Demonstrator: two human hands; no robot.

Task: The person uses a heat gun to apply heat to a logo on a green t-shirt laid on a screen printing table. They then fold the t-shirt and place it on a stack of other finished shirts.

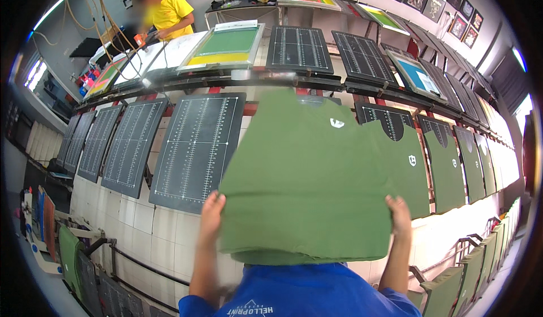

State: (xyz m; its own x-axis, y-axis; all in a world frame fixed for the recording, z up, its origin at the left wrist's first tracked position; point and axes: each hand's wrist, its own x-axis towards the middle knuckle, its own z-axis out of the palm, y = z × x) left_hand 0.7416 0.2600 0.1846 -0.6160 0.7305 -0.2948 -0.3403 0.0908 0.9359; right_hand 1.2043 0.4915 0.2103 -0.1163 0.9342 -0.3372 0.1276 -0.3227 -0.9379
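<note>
Stretched between my two hands is a green T-shirt piece, with a small white emblem near its upper right. Its lower edge hangs in front of my blue shirt, and its upper part lies over a printing board that it mostly hides. My left hand is closed on the cloth's left side. Opposite it, my right hand grips the right side. Just left of the cloth lies a bare dark printing board marked with white ruler lines. On the right, another green shirt piece covers its board, with a similar emblem.
Dark boards continue leftward in a row; more green pieces continue rightward. Behind runs a second row with a green and yellow printing screen. A person in a yellow top works at the back left. Black rails stand low at left.
</note>
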